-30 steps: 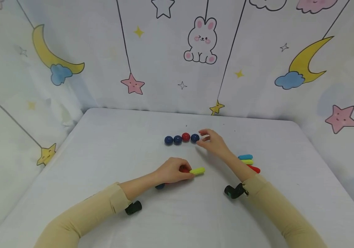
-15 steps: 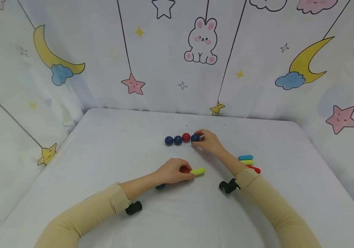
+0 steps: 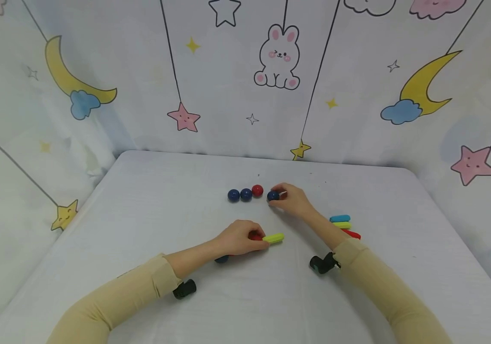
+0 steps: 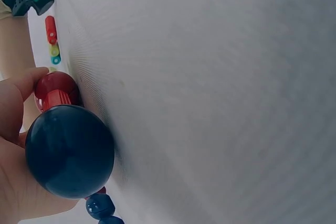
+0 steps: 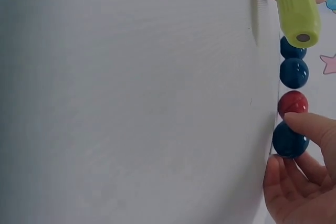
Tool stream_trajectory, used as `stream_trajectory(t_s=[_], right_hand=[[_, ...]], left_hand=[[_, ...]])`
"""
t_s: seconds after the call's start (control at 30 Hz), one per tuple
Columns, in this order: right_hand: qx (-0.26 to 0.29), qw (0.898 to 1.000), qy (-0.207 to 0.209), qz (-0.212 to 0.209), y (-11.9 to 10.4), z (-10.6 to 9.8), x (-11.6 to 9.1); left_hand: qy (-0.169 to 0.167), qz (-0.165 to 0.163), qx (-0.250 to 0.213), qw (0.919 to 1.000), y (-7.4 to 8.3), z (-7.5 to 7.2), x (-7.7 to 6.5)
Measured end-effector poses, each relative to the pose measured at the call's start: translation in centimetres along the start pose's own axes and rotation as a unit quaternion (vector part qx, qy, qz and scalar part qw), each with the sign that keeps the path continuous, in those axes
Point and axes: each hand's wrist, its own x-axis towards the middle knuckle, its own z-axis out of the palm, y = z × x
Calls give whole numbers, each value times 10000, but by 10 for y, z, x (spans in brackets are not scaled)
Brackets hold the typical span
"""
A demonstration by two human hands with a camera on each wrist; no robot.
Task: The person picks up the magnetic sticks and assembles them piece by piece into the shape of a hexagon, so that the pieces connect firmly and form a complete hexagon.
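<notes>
My left hand [image 3: 239,236] grips a red ball [image 4: 59,83] low over the white table, around the middle of a joined chain. A red rod [image 4: 55,98] links that ball to a dark blue ball [image 4: 70,150] under the wrist. On its other side a yellow-green rod [image 3: 274,238] sticks out past the fingertips; its end shows a grey metal disc in the right wrist view. Farther back, my right hand [image 3: 295,199] pinches another dark blue ball [image 3: 273,196] between thumb and fingers. Left of it stand a loose red ball [image 3: 257,190] and two dark blue balls [image 3: 240,195].
Right of my right forearm lie a blue rod [image 3: 340,218], a yellow-green rod [image 3: 342,224] and a red rod [image 3: 352,234]. Black wrist cameras [image 3: 184,289] hang at both cuffs. A patterned curtain [image 3: 228,71] rises behind the table's far edge.
My right hand has closed round the rightmost dark blue ball and drawn it slightly towards me and right, away from the red ball. The left hand stays in place.
</notes>
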Motion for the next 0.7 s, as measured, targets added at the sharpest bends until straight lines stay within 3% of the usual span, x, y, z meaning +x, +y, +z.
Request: stream_trajectory(t_s=[0.33,0.7], right_hand=[[213,9989,-405,-93,8,-10,-30],[451,9910,-1053,-694,19,-18,-73]], left_hand=[[-20,68,-33,10000,-5,3,0],[107,38,-100,9999,-13,-1,-4]])
